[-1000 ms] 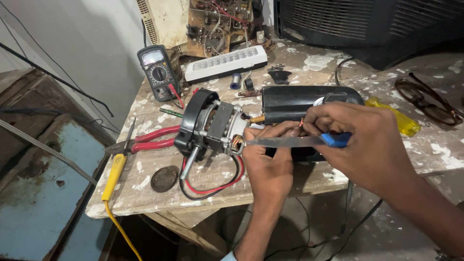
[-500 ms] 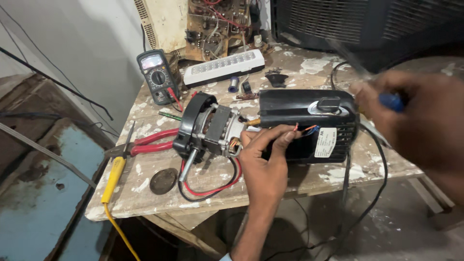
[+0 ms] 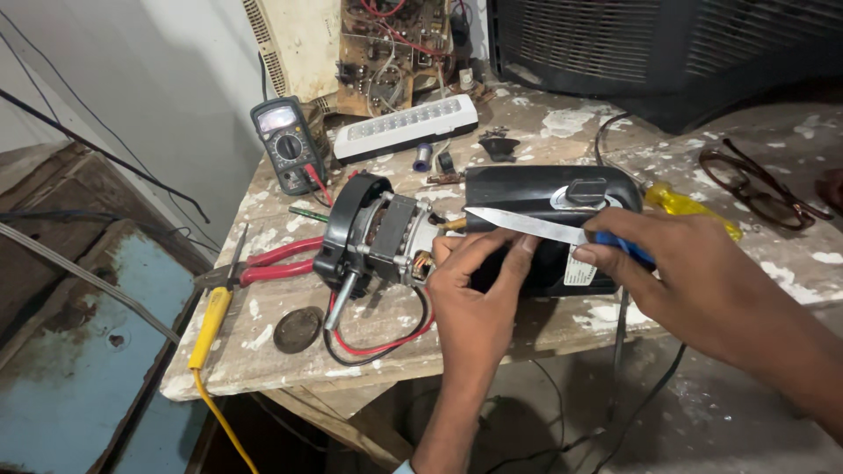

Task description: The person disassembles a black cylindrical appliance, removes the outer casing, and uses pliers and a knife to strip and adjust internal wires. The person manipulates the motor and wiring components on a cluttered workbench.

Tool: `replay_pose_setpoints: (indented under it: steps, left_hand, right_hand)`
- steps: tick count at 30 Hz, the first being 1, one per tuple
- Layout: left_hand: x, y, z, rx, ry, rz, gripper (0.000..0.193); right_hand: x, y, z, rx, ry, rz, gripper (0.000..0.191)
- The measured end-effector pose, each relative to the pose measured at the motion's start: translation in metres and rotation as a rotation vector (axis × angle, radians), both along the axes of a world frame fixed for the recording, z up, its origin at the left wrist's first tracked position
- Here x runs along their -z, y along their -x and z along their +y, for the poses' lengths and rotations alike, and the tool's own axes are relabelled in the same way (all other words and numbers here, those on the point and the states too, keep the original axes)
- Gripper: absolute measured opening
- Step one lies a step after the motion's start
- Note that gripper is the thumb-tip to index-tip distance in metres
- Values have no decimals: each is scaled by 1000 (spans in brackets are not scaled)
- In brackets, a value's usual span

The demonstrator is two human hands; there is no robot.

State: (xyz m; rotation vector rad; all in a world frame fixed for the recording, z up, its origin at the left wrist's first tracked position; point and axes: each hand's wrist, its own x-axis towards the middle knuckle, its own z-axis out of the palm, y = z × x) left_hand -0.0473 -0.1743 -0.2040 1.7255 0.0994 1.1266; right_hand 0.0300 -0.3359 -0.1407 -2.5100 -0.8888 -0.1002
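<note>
Two hands work at the near edge of the paint-flecked wooden table point(image 3: 263, 360); our left hand point(image 3: 474, 298) comes up from below, its fingers curled and pinching at the spot where the bare motor point(image 3: 386, 237) meets the black housing point(image 3: 536, 197), though we cannot tell what the fingertips hold; our right hand point(image 3: 694, 272) is closed around the blue handle of a knife point(image 3: 536, 226), whose pale blade lies flat across the front of the housing and points left toward the motor. Just under the blade a small white rectangular label point(image 3: 580, 270) sits on the housing's near face, beside the right thumb. Red and black wires point(image 3: 386, 338) loop below the motor; left of them lie a dark round disc point(image 3: 297, 329), red-handled pliers point(image 3: 272, 262) and a yellow-handled tool point(image 3: 211, 316) at the table's left edge. A yellow screwdriver handle point(image 3: 685, 206) shows behind our right hand, and brown spectacles point(image 3: 755, 189) lie farther right. Farther back stand a dark multimeter point(image 3: 283, 145) and a long white lamp point(image 3: 404, 127) with rows of small bulbs; beyond them a brown circuit board point(image 3: 386, 53) leans upright.
</note>
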Motion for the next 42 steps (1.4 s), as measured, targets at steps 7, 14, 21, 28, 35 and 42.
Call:
replay_pose_setpoints:
  steps: [7,14,21,28,35,42]
  left_hand:
    - [4,-2,3,-5,-72,1,9]
    - [3,0,7,9,-70,87,15]
    - [3,2,7,38,-60,44,17]
    - [6,1,6,22,-55,-16,12]
    - [14,0,5,-35,-144,-36,12]
    - [16,-3,6,-8,-98,-9,16]
  right_hand:
    - [4,-2,-5,-57,-12,-75,36]
    - [9,-3,-3,-144,-36,-141,40]
    - [12,-2,-3,-120,-66,-181,35]
    - [5,-21,-20,7,-176,-328,26]
    - [12,-10,-6,-245,-256,-319,44]
    - [-17,0,13,-470,-181,-319,53]
